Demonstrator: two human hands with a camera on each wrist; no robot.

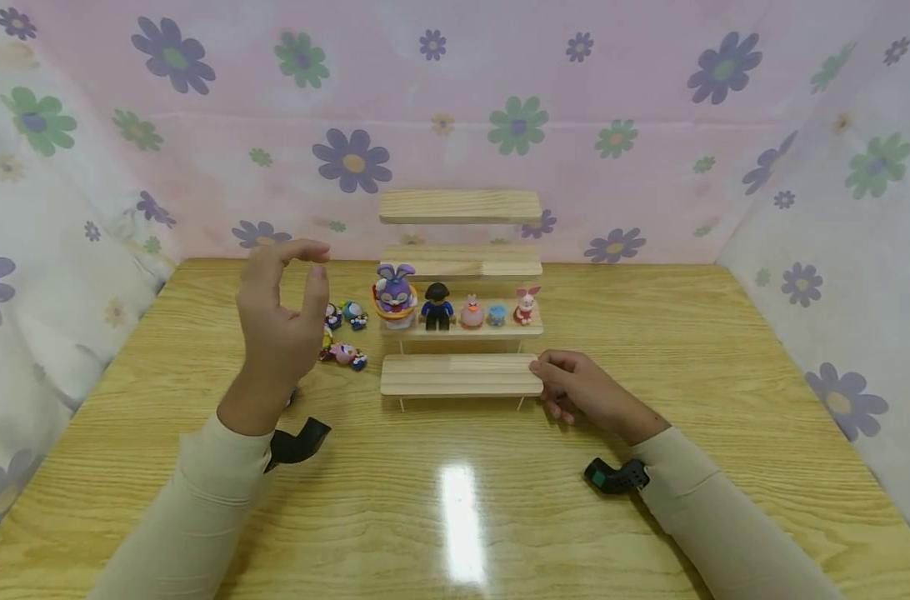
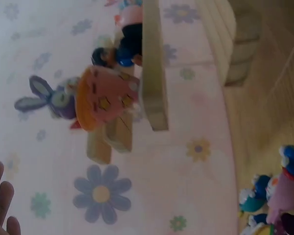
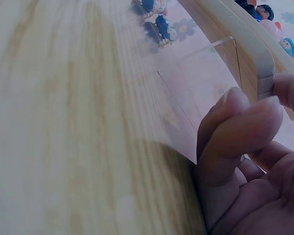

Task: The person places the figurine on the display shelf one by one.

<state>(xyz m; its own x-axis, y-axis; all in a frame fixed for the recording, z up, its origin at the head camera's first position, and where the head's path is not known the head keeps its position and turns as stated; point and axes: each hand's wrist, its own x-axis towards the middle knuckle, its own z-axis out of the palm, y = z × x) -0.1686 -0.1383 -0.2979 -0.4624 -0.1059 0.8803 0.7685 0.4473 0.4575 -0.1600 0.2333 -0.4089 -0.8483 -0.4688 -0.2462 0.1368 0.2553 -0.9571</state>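
My left hand point(image 1: 278, 329) is raised over the table's left side, thumb and fingers bent in a wide C with nothing between them. Behind it lie several small toy figures point(image 1: 346, 354), partly hidden by it. My right hand point(image 1: 578, 387) holds the right end of the lowest board point(image 1: 462, 375) of a wooden display shelf, one fingertip on the board's corner and other fingers curled below. On the tier above stand a purple rabbit figure point(image 1: 395, 296) in a cup, a black-haired toy figure point(image 1: 437, 307), a pink figure point(image 1: 472, 312), a small blue figure point(image 1: 497, 314) and a piglet figure point(image 1: 526, 306).
Two bare upper tiers, the top board point(image 1: 460, 206) and the one below point(image 1: 462, 261), rise behind the figures. Thin clear legs point(image 3: 237, 63) support the lowest board. A flowered cloth point(image 1: 455, 83) hangs behind and beside the wood-grain table point(image 1: 380, 517).
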